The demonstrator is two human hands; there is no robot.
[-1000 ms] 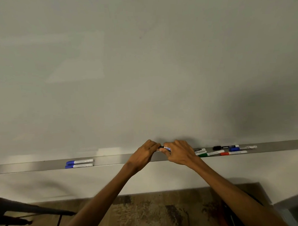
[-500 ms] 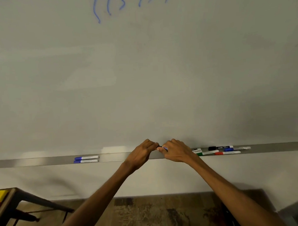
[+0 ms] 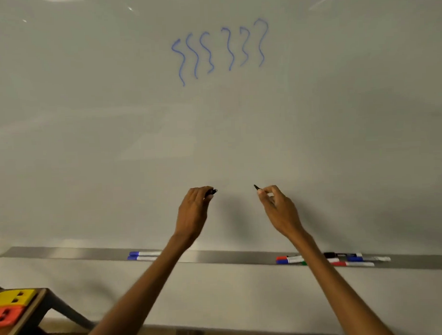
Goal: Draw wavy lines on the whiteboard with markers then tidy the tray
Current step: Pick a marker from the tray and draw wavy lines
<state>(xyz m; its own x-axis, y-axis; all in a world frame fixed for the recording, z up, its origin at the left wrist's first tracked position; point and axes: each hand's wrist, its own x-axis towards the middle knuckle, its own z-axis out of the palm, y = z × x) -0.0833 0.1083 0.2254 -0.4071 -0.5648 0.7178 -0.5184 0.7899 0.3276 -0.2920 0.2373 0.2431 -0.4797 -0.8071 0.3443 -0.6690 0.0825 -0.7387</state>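
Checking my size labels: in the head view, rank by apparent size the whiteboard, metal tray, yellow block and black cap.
1. whiteboard
2. metal tray
3. yellow block, enlarged by being nearer the camera
4. black cap

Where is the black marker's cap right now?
In the head view the cap is pinched in the left hand, held up before the whiteboard, just left of the uncapped marker in the right hand.
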